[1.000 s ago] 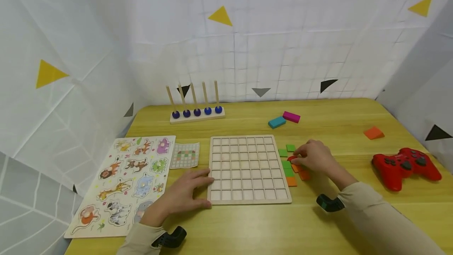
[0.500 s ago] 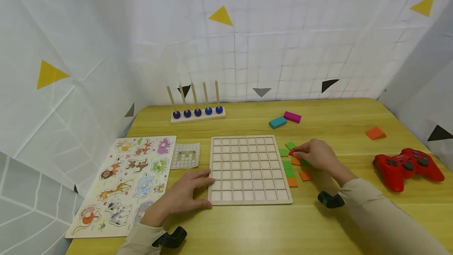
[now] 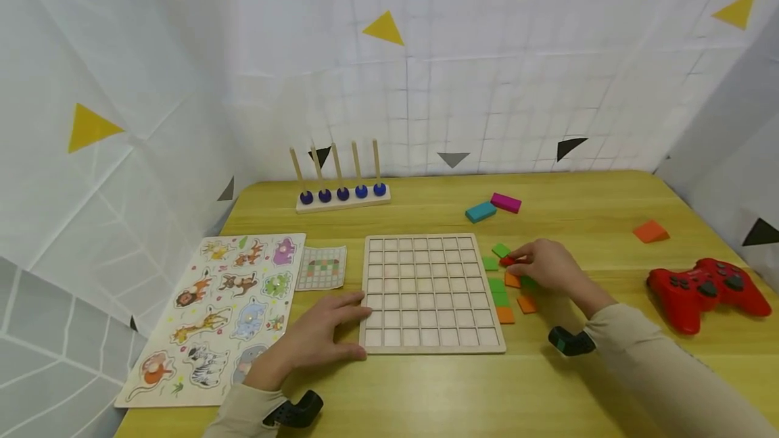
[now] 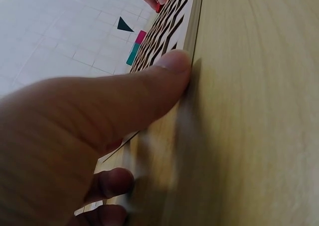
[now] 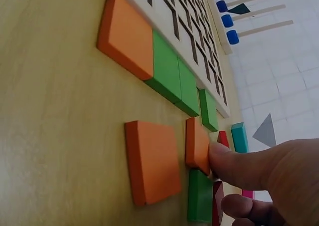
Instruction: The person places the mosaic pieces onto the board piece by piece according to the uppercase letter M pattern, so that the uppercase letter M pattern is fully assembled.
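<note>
My left hand (image 3: pixel 325 333) lies at the left edge of a wooden grid board (image 3: pixel 370 347), its fingers extended and touching the frame; the thumb shows large in the left wrist view. Right of the board, my right hand (image 3: pixel 548 268) pinches a small red piece (image 3: pixel 506 261), partly hidden by the thumb and fingers. Around it lie flat square tiles: an orange tile (image 5: pixel 152 161), a smaller-looking orange tile (image 5: pixel 197 145) by my thumb, and a green tile (image 5: pixel 200 196). Another orange tile (image 5: pixel 127 36) and several green tiles (image 5: pixel 167 66) line the board's right edge.
A picture card (image 3: pixel 322 268) with a coloured grid lies left of the board, beside an animal puzzle (image 3: pixel 201 316). Behind stand a peg rack (image 3: pixel 343 201) with blue beads and teal (image 3: pixel 481 211) and magenta blocks (image 3: pixel 506 203). At right are a red game controller (image 3: pixel 709 293) and an orange block (image 3: pixel 651 231).
My right hand has shifted the red piece slightly away from me, and the nearby orange and green tiles now lie more spread out. The left hand has stayed at the board's edge.
</note>
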Action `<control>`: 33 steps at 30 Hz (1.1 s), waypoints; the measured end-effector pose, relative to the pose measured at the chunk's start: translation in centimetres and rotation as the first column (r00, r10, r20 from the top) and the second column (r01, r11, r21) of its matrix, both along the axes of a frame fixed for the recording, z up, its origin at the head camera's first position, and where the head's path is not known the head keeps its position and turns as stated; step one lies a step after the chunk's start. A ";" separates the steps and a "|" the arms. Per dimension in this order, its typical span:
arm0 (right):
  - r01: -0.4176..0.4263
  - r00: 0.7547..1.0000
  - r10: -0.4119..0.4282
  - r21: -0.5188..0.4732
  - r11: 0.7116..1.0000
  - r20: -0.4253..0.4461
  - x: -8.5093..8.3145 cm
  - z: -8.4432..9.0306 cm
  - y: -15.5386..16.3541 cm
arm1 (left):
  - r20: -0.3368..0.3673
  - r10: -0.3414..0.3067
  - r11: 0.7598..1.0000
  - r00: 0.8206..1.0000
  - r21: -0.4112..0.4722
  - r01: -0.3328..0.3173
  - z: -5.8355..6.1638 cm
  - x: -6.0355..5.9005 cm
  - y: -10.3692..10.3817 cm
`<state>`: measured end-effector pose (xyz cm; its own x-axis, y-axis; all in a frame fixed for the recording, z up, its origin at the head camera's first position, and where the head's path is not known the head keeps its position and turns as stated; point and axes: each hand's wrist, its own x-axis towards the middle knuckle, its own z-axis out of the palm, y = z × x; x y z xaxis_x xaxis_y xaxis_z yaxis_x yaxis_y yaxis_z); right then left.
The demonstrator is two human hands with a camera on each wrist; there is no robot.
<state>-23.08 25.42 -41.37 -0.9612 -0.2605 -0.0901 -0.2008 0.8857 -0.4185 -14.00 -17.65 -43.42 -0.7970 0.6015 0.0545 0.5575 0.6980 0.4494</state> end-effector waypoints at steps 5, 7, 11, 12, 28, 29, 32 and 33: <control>-0.006 1.000 0.005 -0.109 0.994 -0.007 0.4 0.2 -1.2 | 0.008 0.002 1.000 1.000 -0.006 -0.002 0.1 0.0 0.0; -0.046 0.999 0.044 -0.136 0.990 -0.022 0.5 0.5 -2.7 | 0.011 0.005 1.000 1.000 -0.007 -0.005 0.2 0.0 0.0; -0.192 0.980 0.182 -0.135 0.972 -0.086 0.1 0.9 -7.1 | 0.004 0.018 1.000 1.000 -0.006 -0.018 0.1 0.0 0.0; -0.227 0.972 0.216 -0.135 0.964 -0.096 -0.1 0.8 -8.4 | 0.004 0.026 1.000 1.000 -0.006 -0.026 0.1 0.0 0.0; -0.265 0.961 0.275 -0.187 0.946 0.026 -2.6 -0.5 -16.9 | 0.019 0.056 0.997 0.998 -0.045 -0.055 0.1 0.1 0.9; -0.262 0.962 0.272 -0.183 0.948 0.035 -2.7 -0.5 -17.0 | 0.020 0.058 0.997 0.998 -0.046 -0.057 0.1 0.1 0.9; -0.250 0.962 0.264 -0.175 0.952 0.063 -2.9 -0.4 -17.4 | 0.020 0.062 0.997 0.998 -0.045 -0.061 0.3 0.2 0.7; -0.249 0.962 0.264 -0.176 0.952 0.069 -2.9 -0.4 -17.5 | 0.020 0.064 0.997 0.998 -0.045 -0.063 0.3 0.2 0.7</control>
